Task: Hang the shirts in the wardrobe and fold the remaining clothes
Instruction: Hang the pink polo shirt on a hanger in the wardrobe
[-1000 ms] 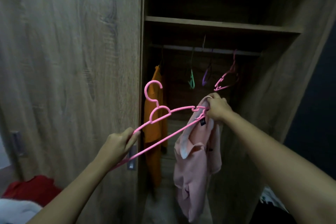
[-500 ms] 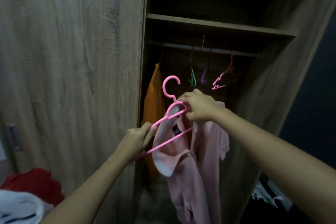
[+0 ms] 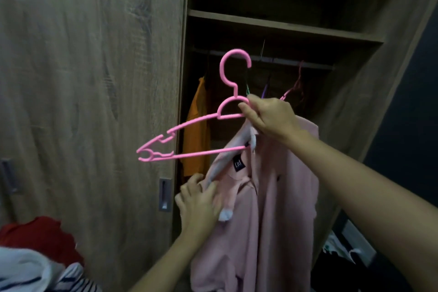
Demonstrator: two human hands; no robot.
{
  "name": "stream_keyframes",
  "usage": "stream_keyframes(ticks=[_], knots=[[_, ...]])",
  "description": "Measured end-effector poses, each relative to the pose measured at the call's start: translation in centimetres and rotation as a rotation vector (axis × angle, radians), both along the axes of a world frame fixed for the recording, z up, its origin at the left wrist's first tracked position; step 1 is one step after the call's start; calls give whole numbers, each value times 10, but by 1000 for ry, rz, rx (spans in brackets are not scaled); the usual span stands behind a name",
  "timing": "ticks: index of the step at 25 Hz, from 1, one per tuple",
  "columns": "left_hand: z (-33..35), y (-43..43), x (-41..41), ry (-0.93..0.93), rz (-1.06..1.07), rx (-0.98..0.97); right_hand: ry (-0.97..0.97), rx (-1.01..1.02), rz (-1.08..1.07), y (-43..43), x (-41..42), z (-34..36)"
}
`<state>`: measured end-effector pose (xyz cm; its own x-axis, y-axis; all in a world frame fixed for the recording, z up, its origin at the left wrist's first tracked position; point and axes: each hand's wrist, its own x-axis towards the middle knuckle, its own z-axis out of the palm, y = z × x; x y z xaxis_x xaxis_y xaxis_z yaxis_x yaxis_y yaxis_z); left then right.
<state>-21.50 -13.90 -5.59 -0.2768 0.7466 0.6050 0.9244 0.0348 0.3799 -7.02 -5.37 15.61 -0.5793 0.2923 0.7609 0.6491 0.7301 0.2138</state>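
A pink plastic hanger [image 3: 189,135] is held up in front of the open wardrobe, hook upward. My right hand [image 3: 267,116] grips it at the neck together with the top of a pale pink collared shirt [image 3: 272,197]. The hanger's right arm is inside the shirt; its left arm sticks out bare. My left hand [image 3: 199,201] pinches the shirt's collar lower down at the left. Behind, the wardrobe rail [image 3: 296,60] carries an orange shirt [image 3: 196,130] and a few bare hangers [image 3: 294,87].
The closed wooden wardrobe door [image 3: 94,78] with a recessed handle [image 3: 164,194] fills the left. A shelf [image 3: 284,28] runs above the rail. A heap of red [image 3: 40,237], white and striped clothes [image 3: 35,275] lies at the bottom left. More clothing lies at the bottom right [image 3: 343,251].
My left hand let go of the hanger's left end and dropped to the shirt's collar. My right hand moved to the hanger's neck, and the shirt now covers the hanger's right arm.
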Motion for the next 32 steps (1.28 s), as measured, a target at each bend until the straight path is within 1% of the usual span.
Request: stream_keyframes(ticks=[1, 2, 4, 5, 6, 7, 8, 10, 12, 13, 15, 17, 19, 20, 22, 23, 24, 25, 26, 27, 29, 30, 32], knots=[[2, 7, -4, -171, -38, -176, -1, -26, 42, 0, 5, 3], [5, 15, -14, -315, -154, -298, -15, -44, 84, 2, 12, 5], [22, 26, -44, -470, -406, -385, -66, -48, 123, 9, 33, 0], [35, 26, -59, -538, -467, -403, -89, -47, 113, 14, 45, -7], [44, 26, -72, -562, -473, -425, -104, -51, 99, 19, 57, -16], [53, 26, -83, -524, -455, -438, -109, -67, 87, 22, 67, -27], [59, 26, -92, -445, -447, -453, -105, -96, 71, 25, 76, -37], [69, 24, -102, -362, -494, -490, -108, -180, 23, 29, 87, -54], [79, 26, -111, -303, -547, -519, -162, -224, -13, 30, 94, -65], [84, 27, -112, -268, -532, -528, -204, -227, -31, 31, 96, -70], [94, 31, -106, -120, -409, -501, -280, -186, -63, 33, 92, -76], [109, 34, -82, 17, -205, -409, -313, -215, -173, 26, 69, -74], [123, 30, -44, 89, -29, -296, -191, -296, -285, 17, 39, -69], [123, 29, -27, 133, -29, -217, -108, -333, -300, 14, 29, -64], [119, 19, -11, 208, -187, -12, 27, -370, -298, 11, 26, -55], [120, 14, -15, 187, -281, 110, 72, -375, -283, 13, 33, -51], [124, 12, -25, 152, -323, 225, 100, -374, -260, 15, 42, -48], [128, 11, -40, 144, -306, 278, 123, -378, -235, 15, 50, -45], [132, 14, -57, 177, -260, 261, 148, -382, -198, 13, 54, -42], [135, 18, -70, 225, -234, 176, 170, -377, -158, 12, 56, -41], [135, 22, -80, 285, -291, -1, 171, -385, -104, 11, 51, -39], [135, 25, -81, 282, -338, -13, 163, -398, -91, 13, 48, -37], [138, 25, -86, 215, -394, 94, 203, -367, -86, 17, 49, -32]])
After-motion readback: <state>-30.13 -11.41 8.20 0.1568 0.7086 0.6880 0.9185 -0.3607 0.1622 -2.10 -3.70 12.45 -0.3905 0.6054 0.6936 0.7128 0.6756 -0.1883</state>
